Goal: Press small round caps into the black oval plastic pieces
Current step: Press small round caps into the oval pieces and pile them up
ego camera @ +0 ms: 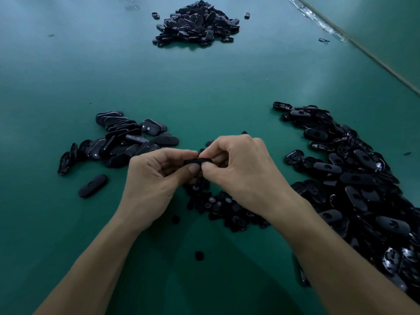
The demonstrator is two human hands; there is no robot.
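Head camera is looking down at a green table [204,87], where both hands are meeting in the middle. The left hand [156,178] and the right hand [241,171] are pinching one black oval piece [197,161] between them, with thumbs and fingertips curling onto it and holding it just above the table. The fingers are covering most of the piece, so it is not possible to tell whether a cap is sitting in it. A heap of small round caps [218,205] is lying under the hands, on their near side. A small pile of oval pieces [122,139] is lying to the left, with a single piece [93,185] resting apart nearer the camera. A large pile [354,178] is spreading along the right, and another pile [197,23] is sitting far away.
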